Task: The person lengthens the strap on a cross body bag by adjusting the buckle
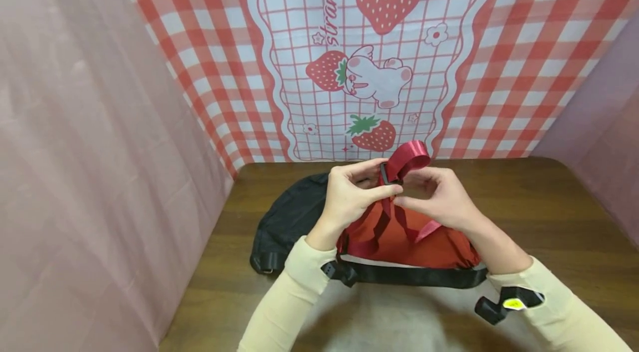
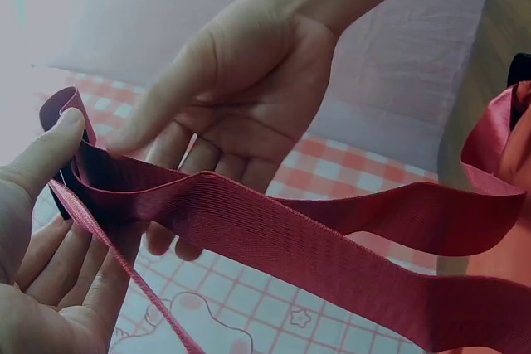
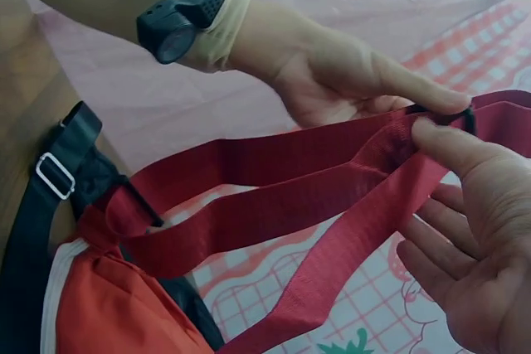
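Note:
A red webbing strap [image 1: 406, 158] loops up from a red-orange bag [image 1: 424, 235] and passes through a black slider buckle [image 1: 386, 174]. My left hand [image 1: 349, 194] pinches the buckle between thumb and fingers; the left wrist view shows the strap folded over beside that thumb. On the other side, my right hand [image 1: 441, 197] holds the strap close to the buckle. Its thumb lies on the webbing in the right wrist view, with the other fingers behind it. Several lengths of strap hang between the hands and the bag.
Left of the red-orange bag lies a black bag [image 1: 289, 219], partly behind my left arm. A wide black strap [image 1: 419, 276] runs along the front, and a metal slider [image 3: 56, 176] shows on black webbing. The wooden table [image 1: 529, 191] meets a strawberry-print cloth [image 1: 319, 119] behind.

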Demonstrator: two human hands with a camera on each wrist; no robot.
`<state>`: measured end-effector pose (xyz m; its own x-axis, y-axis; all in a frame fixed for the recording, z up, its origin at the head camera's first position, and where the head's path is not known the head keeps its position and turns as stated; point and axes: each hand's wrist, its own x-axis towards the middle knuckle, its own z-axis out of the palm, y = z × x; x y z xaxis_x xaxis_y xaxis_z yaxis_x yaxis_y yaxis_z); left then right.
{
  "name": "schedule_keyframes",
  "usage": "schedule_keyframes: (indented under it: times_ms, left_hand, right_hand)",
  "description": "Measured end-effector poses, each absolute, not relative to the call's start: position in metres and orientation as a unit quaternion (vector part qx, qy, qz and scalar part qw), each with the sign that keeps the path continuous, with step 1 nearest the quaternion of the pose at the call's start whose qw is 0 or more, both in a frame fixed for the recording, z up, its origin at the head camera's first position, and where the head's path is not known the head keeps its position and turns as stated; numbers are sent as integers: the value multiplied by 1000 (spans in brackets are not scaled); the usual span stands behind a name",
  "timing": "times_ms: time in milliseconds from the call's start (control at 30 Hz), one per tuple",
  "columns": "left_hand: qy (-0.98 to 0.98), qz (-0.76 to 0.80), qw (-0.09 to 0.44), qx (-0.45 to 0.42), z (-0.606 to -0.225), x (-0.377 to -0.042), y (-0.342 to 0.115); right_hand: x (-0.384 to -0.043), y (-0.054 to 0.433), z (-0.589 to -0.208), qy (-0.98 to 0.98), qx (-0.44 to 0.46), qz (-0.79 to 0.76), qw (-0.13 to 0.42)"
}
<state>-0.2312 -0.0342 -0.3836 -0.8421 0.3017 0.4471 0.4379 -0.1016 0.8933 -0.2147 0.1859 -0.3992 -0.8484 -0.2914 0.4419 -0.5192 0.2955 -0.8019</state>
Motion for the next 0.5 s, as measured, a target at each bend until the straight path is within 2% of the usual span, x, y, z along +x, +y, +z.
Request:
schedule_keyframes:
  times_ms: [200, 500]
  left_hand:
    - [-664, -690, 53, -283, -378, -232, -35]
    - [-658, -696, 61, -281, -378, -230, -36]
  right_hand:
    - [-218, 181, -399, -821, 244, 498, 137]
    - [-213, 185, -409, -835, 245, 481, 110]
